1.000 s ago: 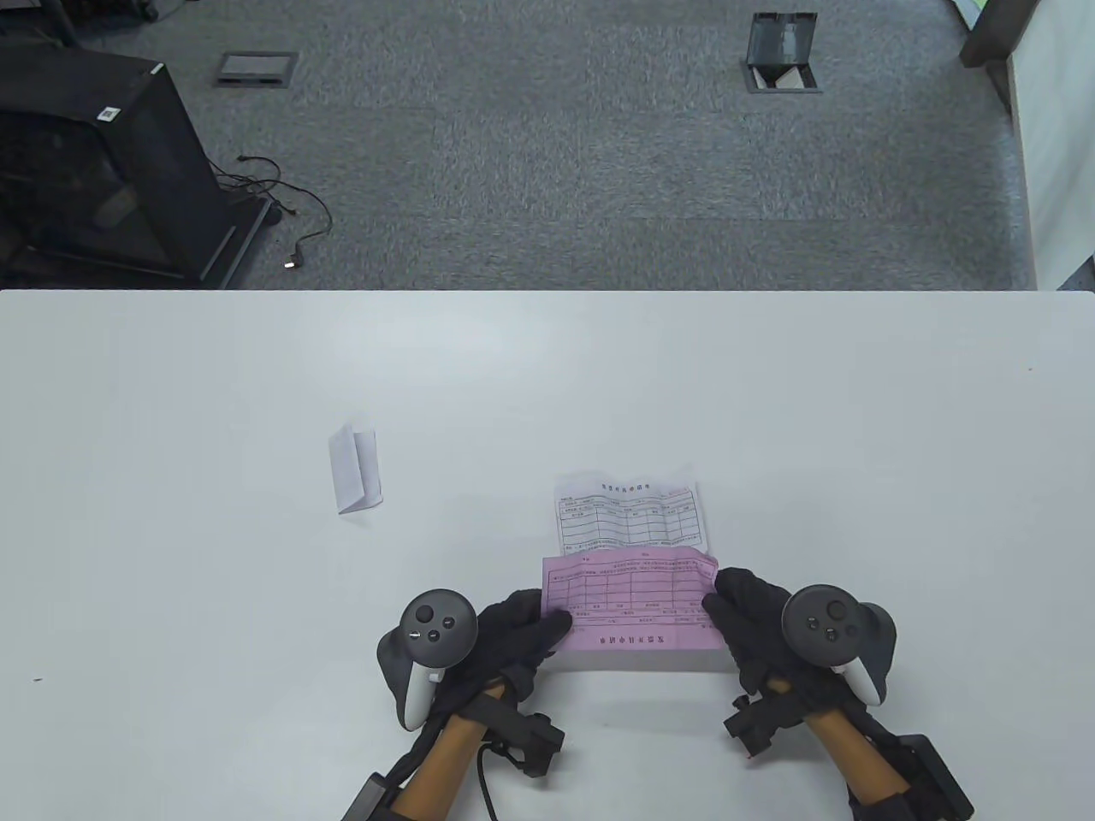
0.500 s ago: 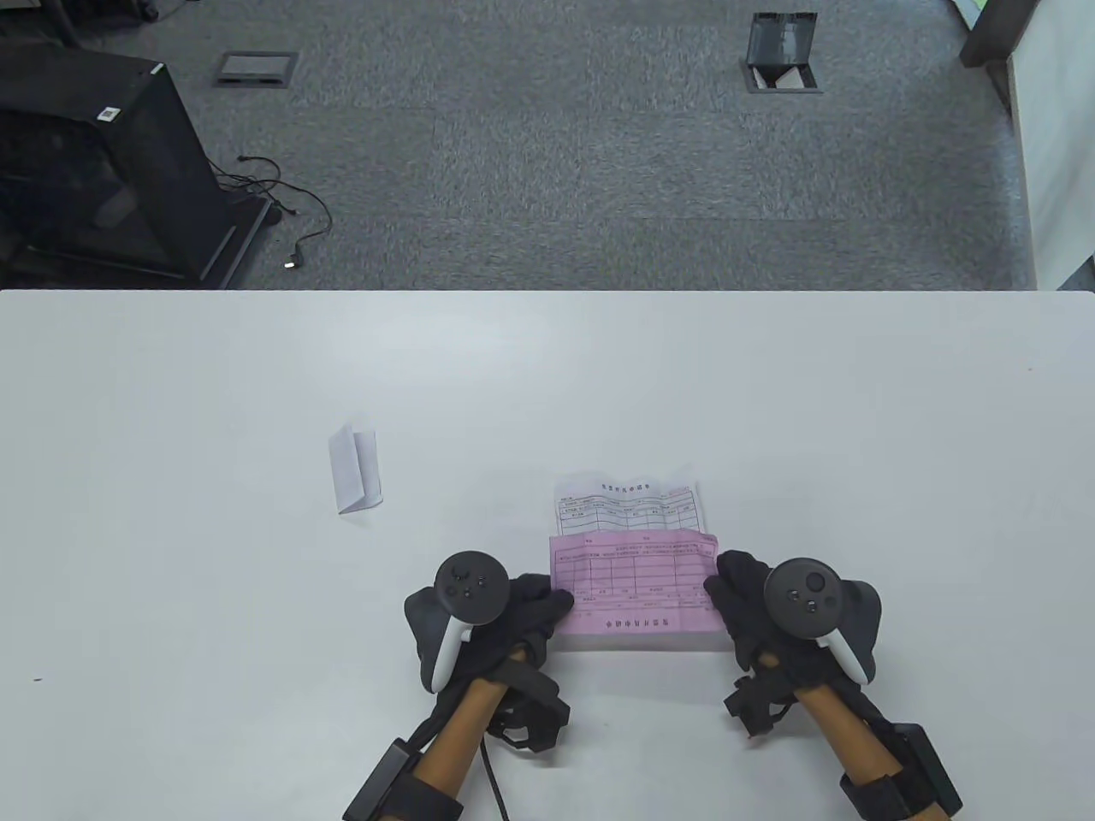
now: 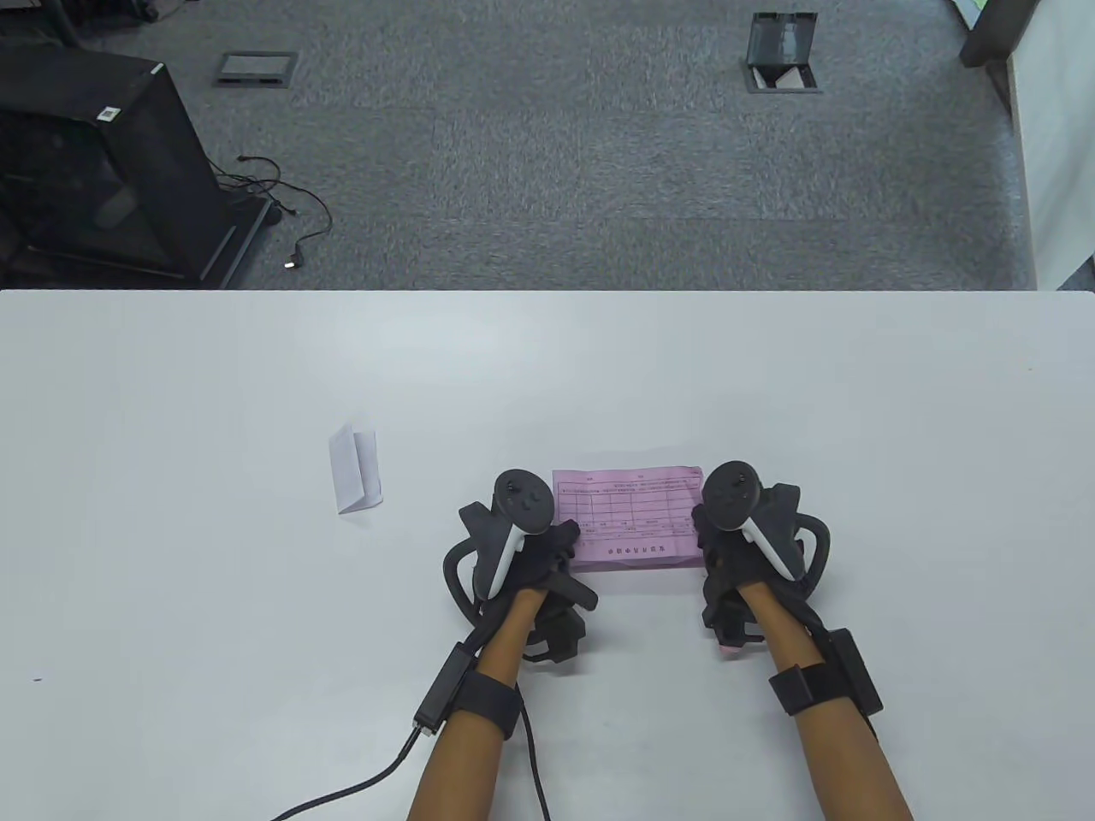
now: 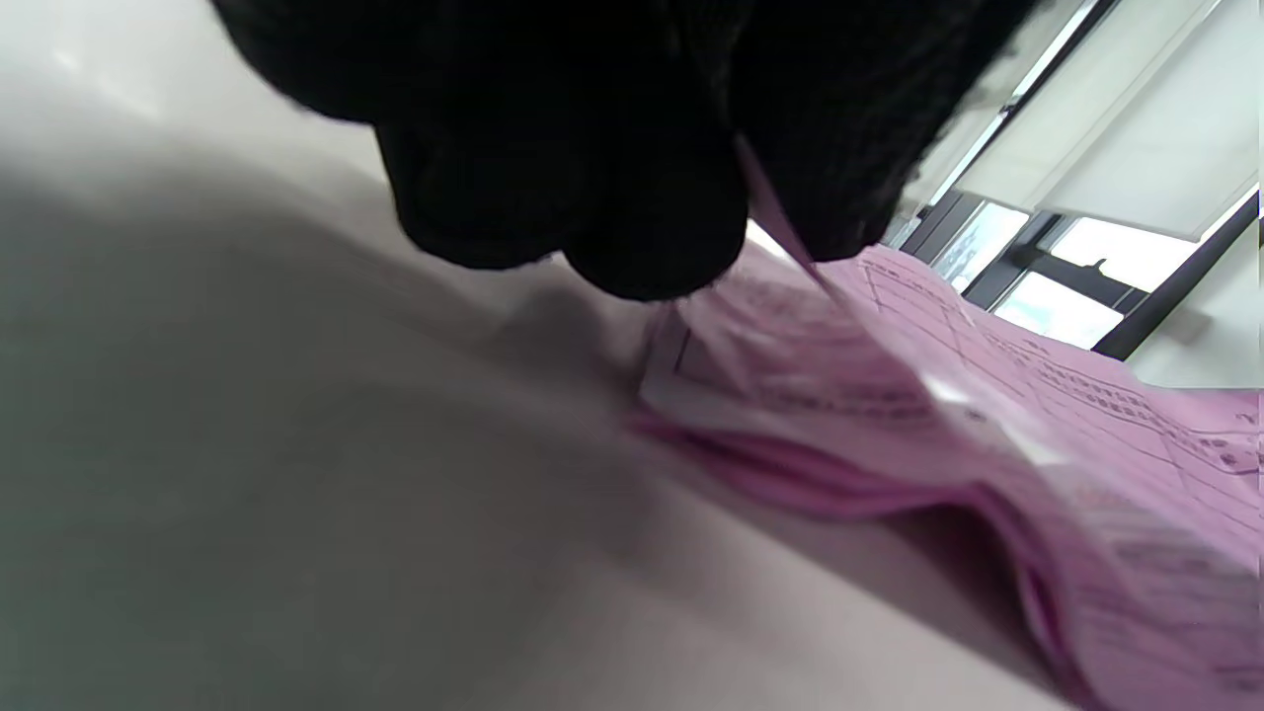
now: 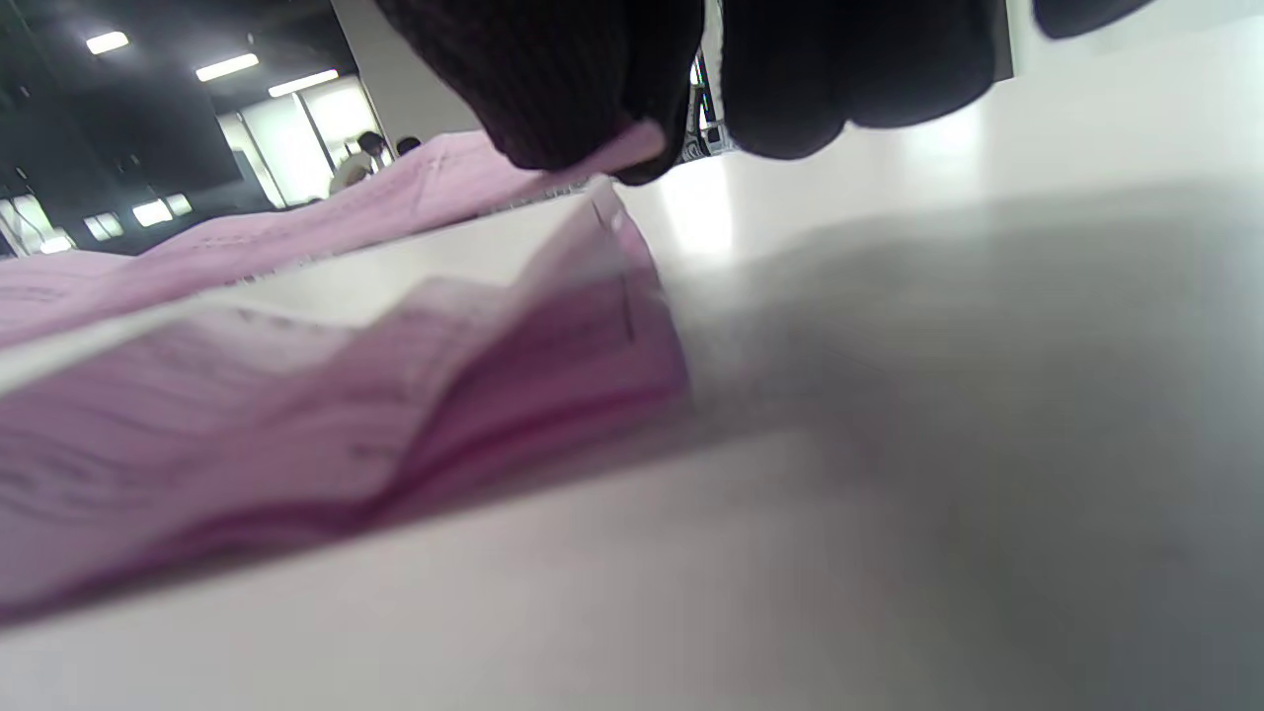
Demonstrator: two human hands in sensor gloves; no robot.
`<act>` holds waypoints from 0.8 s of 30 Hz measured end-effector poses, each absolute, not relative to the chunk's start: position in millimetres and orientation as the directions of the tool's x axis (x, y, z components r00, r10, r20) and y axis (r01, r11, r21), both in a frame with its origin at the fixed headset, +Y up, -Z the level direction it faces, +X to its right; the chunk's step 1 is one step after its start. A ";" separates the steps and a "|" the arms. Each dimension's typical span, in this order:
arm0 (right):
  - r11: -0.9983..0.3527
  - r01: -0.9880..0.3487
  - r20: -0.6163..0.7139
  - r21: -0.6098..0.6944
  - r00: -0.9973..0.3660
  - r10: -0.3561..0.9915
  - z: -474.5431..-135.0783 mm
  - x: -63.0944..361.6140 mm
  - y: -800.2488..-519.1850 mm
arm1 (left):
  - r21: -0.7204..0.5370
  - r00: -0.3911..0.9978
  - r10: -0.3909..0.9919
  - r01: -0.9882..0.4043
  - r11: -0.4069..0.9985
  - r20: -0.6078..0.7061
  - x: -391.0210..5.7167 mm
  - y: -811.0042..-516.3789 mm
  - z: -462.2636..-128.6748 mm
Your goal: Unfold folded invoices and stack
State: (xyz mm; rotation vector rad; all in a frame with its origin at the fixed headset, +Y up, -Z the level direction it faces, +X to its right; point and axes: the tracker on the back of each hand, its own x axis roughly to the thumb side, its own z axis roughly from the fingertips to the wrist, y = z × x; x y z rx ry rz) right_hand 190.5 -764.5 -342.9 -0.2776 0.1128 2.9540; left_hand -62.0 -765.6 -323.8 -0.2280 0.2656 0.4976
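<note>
Near the table's front centre, we are laying the unfolded pink paper invoice (image 3: 629, 517) over the white printed sheet it was below a second ago, so stacking is nearly done. Our left hand (image 3: 547, 556) and right hand (image 3: 727, 547) are pinching its side edges. One folded white slip (image 3: 353, 469) is waiting.

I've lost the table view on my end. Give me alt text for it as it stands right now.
Both gloved hands, left and right, hold the unfolded pink invoice by its side edges over the white table. A folded white invoice lies apart to the left. Grey carpet and a black cabinet show beyond the table's far edge.
</note>
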 end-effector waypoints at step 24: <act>-0.952 -0.276 -0.331 0.132 -0.918 0.220 -346.1 207.6 -781.4 | -0.234 0.956 0.125 -0.190 0.953 -0.264 -52.9 -770.4 -331.3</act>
